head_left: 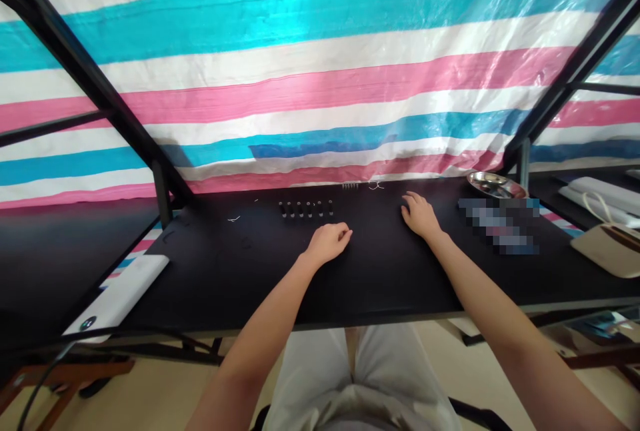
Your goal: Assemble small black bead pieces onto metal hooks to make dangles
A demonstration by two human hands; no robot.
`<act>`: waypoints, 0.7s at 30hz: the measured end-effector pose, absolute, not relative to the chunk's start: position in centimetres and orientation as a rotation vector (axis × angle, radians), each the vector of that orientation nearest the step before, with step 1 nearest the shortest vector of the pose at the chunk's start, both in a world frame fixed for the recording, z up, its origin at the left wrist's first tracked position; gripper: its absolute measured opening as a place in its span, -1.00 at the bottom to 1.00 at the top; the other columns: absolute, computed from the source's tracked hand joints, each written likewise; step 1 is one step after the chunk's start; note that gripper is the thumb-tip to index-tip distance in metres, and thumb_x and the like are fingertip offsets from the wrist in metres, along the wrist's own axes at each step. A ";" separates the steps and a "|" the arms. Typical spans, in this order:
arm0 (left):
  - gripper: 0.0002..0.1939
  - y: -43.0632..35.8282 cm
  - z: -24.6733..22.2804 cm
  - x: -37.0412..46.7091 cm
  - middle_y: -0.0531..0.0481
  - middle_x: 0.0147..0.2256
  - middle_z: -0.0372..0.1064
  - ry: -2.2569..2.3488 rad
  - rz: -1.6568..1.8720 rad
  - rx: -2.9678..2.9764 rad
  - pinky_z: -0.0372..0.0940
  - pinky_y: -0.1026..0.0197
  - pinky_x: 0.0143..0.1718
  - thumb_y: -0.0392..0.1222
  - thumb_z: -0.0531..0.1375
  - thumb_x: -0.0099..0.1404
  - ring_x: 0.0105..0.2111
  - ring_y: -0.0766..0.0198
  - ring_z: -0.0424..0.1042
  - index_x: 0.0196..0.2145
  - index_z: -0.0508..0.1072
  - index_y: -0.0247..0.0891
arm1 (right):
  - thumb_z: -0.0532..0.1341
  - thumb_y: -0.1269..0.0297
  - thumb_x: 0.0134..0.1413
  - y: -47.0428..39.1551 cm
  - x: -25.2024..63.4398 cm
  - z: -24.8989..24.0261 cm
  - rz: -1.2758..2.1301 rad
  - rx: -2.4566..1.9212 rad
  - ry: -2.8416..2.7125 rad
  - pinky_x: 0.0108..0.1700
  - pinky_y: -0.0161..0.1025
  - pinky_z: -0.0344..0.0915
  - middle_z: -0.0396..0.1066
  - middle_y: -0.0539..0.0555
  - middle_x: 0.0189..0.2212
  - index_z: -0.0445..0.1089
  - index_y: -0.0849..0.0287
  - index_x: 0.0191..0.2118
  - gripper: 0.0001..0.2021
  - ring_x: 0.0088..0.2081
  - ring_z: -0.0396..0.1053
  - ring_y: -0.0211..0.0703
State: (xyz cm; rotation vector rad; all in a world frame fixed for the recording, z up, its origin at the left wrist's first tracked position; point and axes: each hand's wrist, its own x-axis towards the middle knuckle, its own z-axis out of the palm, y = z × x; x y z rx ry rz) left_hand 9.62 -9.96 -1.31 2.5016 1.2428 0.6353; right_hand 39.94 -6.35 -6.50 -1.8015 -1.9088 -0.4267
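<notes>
My left hand [330,242] rests on the black table [380,284] with its fingers curled together; whatever they may hold is hidden. Just beyond it stands a row of several small dark cylinders [309,210]. My right hand [420,213] lies on the table further right, fingers apart, with nothing in it. Near the table's back edge, between the two hands, are a short row of small grey pieces [351,186] and a thin white string [376,186].
A white power bank [117,298] with a cable lies at the left edge. At the right are a metal dish [497,186], a blurred-out item [501,226] and a beige pouch [607,250]. Black metal posts and a striped sheet [320,98] stand behind.
</notes>
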 end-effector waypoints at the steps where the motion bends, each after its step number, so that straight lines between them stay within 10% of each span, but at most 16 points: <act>1: -0.74 -10.0 -1.3 9.6 0.08 -0.54 0.36 1.241 0.639 2.500 0.07 0.33 -0.49 -0.09 -0.01 0.27 -0.53 0.36 0.31 -0.41 0.40 -0.21 | -0.02 0.30 0.08 -6.3 40.0 -6.5 -0.419 -1.813 -1.907 -0.10 -0.06 0.22 0.24 0.26 0.02 0.27 0.29 -0.03 -0.65 -0.04 0.22 0.06; 21: -0.76 -9.8 -1.6 9.6 0.07 -0.51 0.37 1.244 0.694 2.501 0.16 0.30 -0.45 -0.11 0.01 0.26 -0.49 0.32 0.34 -0.40 0.42 -0.20 | -0.03 0.32 0.10 -6.6 39.8 -6.6 -0.305 -1.879 -1.961 -0.11 -0.09 0.24 0.35 0.23 -0.09 0.36 0.26 -0.11 -0.68 -0.10 0.28 0.03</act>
